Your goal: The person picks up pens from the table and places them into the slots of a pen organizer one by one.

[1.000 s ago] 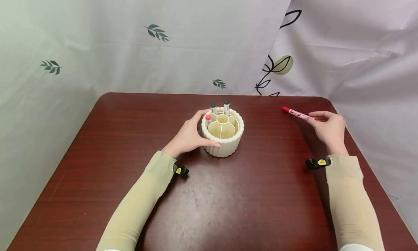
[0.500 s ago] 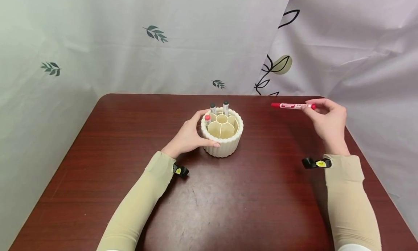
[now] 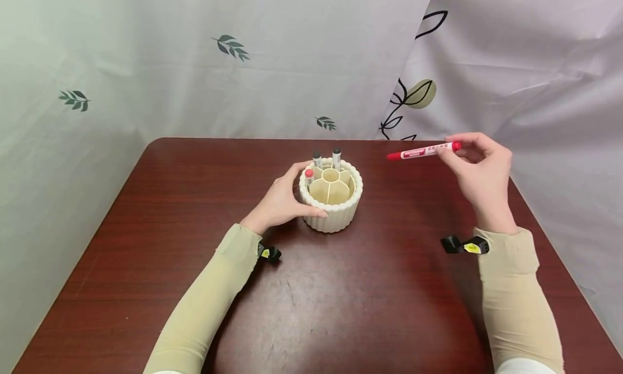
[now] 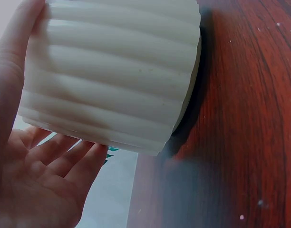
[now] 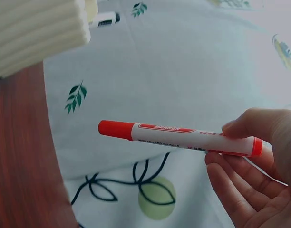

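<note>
A cream fluted pen holder (image 3: 336, 218) with petal-shaped compartments stands on the table. My left hand (image 3: 277, 204) grips its left side, the thumb across the front; in the left wrist view the fingers (image 4: 88, 166) lie along its wall. Two dark-capped markers (image 3: 337, 159) stand in its back compartments and a red-capped marker (image 3: 309, 176) in the left one. Off to the right, my right hand (image 3: 479, 171) pinches a red and white marker (image 5: 183, 137) near its tail end, between thumb and fingers. Its red cap points left toward the holder, and the marker hangs above the table.
The dark red wooden table (image 3: 311, 309) has rounded back corners. A pale curtain (image 3: 170, 66) with leaf prints hangs behind it and at both sides. A black strap with a yellow label (image 3: 462, 246) sits at the right wrist, and a similar one at the left.
My right hand has lifted the red marker and moved left with it; the marker has swung from slanting down to the right to nearly level. The left hand and holder stay in place.
</note>
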`<act>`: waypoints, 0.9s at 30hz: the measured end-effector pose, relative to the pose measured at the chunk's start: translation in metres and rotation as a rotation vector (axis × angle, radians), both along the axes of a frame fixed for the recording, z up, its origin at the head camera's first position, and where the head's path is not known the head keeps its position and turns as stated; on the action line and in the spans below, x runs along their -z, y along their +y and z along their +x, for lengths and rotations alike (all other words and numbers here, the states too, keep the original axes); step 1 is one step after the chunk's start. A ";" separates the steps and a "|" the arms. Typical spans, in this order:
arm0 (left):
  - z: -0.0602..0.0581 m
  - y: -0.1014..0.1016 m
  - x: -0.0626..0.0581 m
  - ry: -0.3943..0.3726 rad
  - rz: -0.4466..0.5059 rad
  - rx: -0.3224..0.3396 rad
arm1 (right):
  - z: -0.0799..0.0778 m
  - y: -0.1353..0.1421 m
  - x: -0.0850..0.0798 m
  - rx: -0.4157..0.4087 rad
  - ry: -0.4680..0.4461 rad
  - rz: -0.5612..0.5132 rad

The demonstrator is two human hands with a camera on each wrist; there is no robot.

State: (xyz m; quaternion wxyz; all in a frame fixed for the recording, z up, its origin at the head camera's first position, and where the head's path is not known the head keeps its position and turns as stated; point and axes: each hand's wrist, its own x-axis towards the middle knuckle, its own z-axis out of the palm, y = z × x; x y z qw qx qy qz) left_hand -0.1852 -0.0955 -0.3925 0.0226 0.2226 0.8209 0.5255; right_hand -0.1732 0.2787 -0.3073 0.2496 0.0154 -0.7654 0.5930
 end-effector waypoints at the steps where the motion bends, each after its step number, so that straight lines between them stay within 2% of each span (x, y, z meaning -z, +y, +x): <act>1: 0.000 0.000 0.000 0.001 -0.001 -0.001 | 0.001 -0.002 -0.002 -0.014 0.014 -0.023; 10: 0.000 -0.001 -0.001 -0.004 -0.008 -0.007 | 0.008 -0.022 -0.019 -0.099 0.127 -0.150; 18: 0.001 -0.001 -0.001 -0.009 -0.003 -0.001 | 0.015 -0.042 -0.033 -0.180 0.178 -0.215; 21: 0.001 -0.001 -0.001 -0.010 -0.004 0.000 | 0.016 -0.050 -0.036 -0.207 0.180 -0.207; 27: 0.001 0.000 -0.001 -0.009 -0.005 0.001 | 0.012 -0.063 -0.035 -0.266 0.179 -0.093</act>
